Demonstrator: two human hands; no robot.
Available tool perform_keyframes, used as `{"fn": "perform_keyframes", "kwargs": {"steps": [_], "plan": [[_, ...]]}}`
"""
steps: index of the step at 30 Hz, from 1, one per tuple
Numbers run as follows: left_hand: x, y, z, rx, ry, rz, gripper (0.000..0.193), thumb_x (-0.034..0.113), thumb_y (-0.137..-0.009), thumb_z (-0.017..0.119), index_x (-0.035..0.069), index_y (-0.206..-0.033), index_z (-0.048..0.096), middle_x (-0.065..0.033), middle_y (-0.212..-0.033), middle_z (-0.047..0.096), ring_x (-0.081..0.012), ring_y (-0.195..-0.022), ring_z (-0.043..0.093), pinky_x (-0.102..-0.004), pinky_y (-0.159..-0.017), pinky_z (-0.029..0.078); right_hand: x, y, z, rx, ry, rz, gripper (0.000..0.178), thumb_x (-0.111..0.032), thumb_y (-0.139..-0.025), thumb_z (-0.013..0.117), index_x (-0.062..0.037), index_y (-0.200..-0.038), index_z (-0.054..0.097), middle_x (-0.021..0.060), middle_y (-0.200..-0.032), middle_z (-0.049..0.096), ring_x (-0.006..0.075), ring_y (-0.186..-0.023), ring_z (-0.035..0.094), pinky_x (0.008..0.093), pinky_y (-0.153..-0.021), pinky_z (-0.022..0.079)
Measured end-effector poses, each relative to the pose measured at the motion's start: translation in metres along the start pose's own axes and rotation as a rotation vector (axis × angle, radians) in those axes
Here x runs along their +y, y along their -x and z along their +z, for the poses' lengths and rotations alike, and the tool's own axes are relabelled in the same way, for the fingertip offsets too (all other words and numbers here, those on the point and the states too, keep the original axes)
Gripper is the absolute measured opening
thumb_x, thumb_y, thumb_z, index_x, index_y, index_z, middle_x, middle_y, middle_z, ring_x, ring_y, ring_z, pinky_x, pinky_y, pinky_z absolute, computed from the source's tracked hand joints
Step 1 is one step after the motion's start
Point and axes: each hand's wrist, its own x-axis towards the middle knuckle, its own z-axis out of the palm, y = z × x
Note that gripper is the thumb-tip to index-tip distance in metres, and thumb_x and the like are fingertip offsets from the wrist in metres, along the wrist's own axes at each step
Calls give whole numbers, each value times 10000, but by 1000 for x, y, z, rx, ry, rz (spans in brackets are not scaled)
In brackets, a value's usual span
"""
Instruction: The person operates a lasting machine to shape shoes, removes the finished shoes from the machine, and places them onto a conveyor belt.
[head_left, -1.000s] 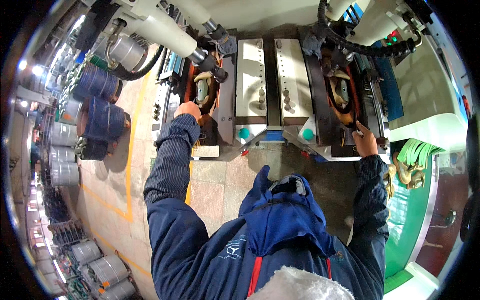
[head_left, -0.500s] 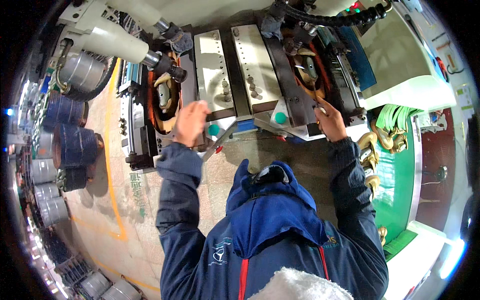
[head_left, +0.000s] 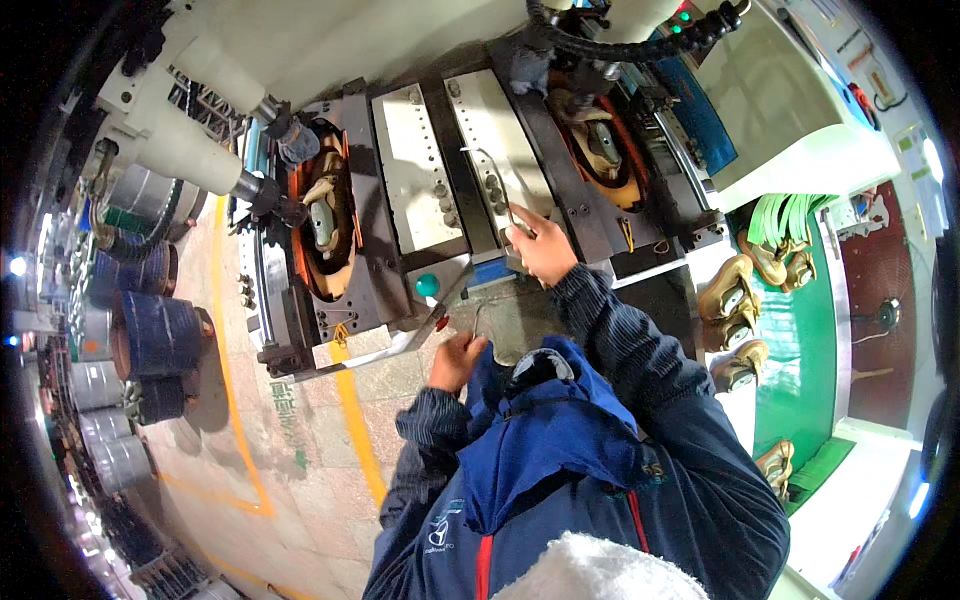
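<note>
My right hand [head_left: 543, 250] is closed on the handle of a thin metal hook [head_left: 490, 160]. The bent end of the hook reaches over the pale plate in the middle of the machine. Lower and closer to my body, my left hand [head_left: 457, 362] is closed in a pinch, with a thin, light-coloured piece [head_left: 477, 318] sticking up from the fingers; its kind is unclear. A shoe upper on a metal last [head_left: 322, 222] sits in the left mould, and a similar shoe upper [head_left: 603, 150] sits in the right mould. A green push button [head_left: 427, 286] is beyond my left hand.
Machine cylinders [head_left: 190, 155] hang over the left mould. Several tan shoes [head_left: 727, 288] stand along the green-topped bench [head_left: 790, 370] at right, near green strips [head_left: 785, 218]. Blue drums [head_left: 160, 340] stand on the floor at left. A yellow line [head_left: 360, 435] crosses the floor.
My right hand has moved left from beside the right mould to the machine's middle. My left hand has come down from the left mould towards my body. The view has shifted slightly.
</note>
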Motion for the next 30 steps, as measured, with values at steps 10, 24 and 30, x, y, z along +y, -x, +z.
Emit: {"fn": "perform_keyframes", "kwargs": {"steps": [10, 24, 30], "plan": [[-192, 69, 109, -353, -46, -382, 503, 480, -880, 645, -21, -873, 694, -225, -851, 698, -384, -844, 680, -453, -739, 511, 22, 154, -18, -30, 406, -175, 717, -94, -791, 705, -109, -1471, 476, 189, -1062, 661, 386, -900, 667, 438, -778, 569], [-249, -21, 128, -520, -153, -698, 162, 168, -838, 650, 36, -758, 601, -50, -586, 558, -171, -466, 526, -342, -442, 421, 81, 271, -104, 665, 175, -27, 283, -53, -829, 711, -50, -1085, 589, 177, -988, 671, 390, -915, 685, 427, -774, 555], [-198, -36, 124, -407, 143, -650, 134, 186, -891, 607, 80, -812, 584, -30, -614, 541, -170, -447, 453, -332, -396, 370, 145, 360, -122, 750, -12, 229, 306, -169, -792, 746, -25, -1020, 601, 186, -841, 692, 300, -812, 712, 386, -732, 550]]}}
